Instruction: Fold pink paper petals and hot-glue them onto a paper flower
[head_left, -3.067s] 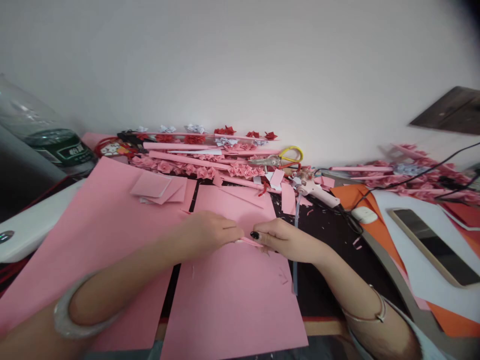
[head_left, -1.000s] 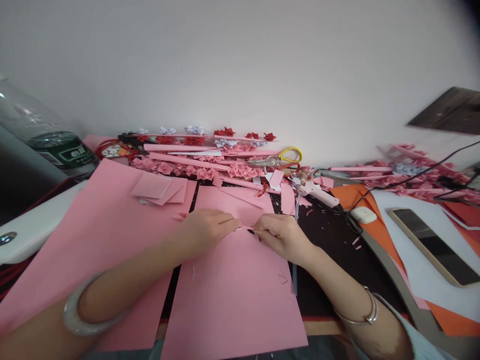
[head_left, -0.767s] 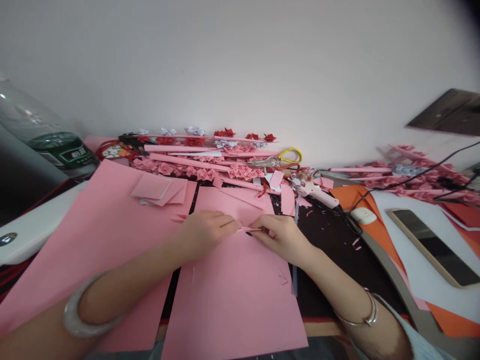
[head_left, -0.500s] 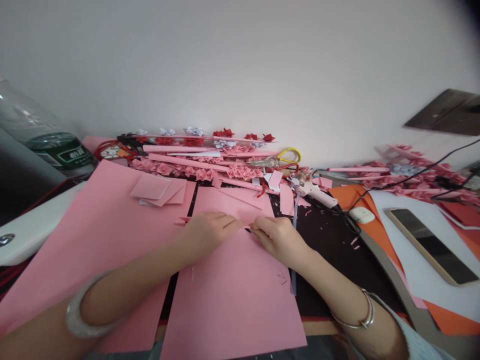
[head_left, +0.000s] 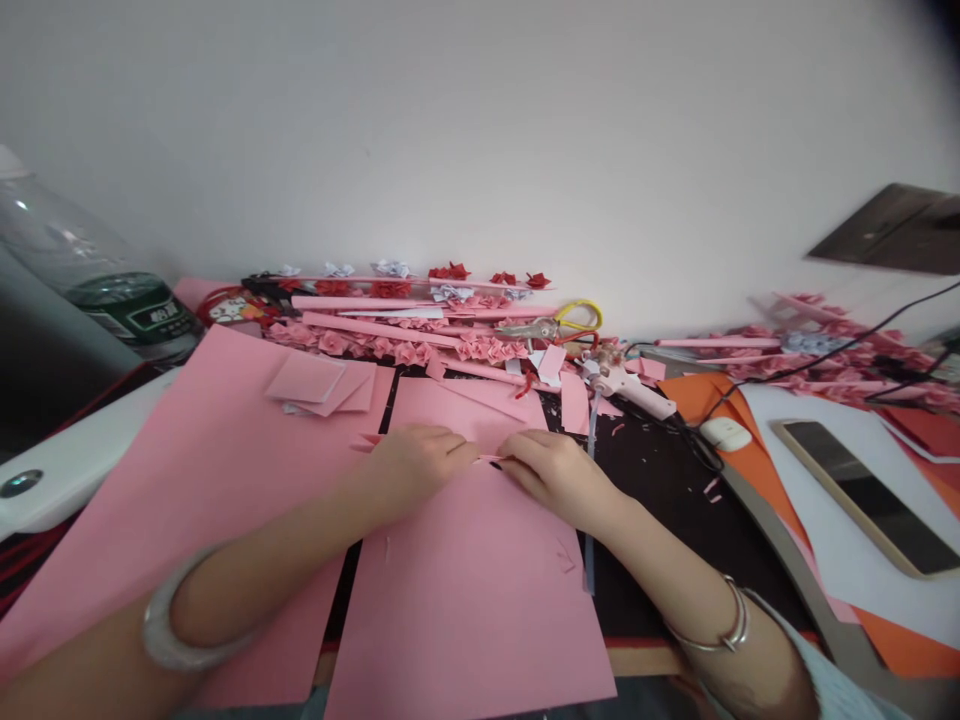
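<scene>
My left hand (head_left: 424, 462) is closed, its fingertips pinching a thin pink paper strip (head_left: 489, 458). The strip's other end sits between the curled thumb and fingers of my right hand (head_left: 559, 475). Only a short bit shows in the gap between the hands. Pink pointed paper ends (head_left: 366, 442) stick out to the left of my left hand; whether they belong to the same piece, I cannot tell. Both hands rest over a large pink paper sheet (head_left: 472, 600). A small dark spot shows by my right fingertips.
Another pink sheet (head_left: 247, 500) lies left, bearing small pink paper squares (head_left: 319, 382). Behind are paper flower stems (head_left: 397, 345), yellow-handled scissors or pliers (head_left: 555, 322) and a glue gun (head_left: 626, 382). A phone (head_left: 862, 490) lies right; a bottle (head_left: 127, 300) stands left.
The gap between my hands has narrowed or shifted only slightly, and a bit more of the pink strip shows. The camera view has moved a little. Both hands keep their hold.
</scene>
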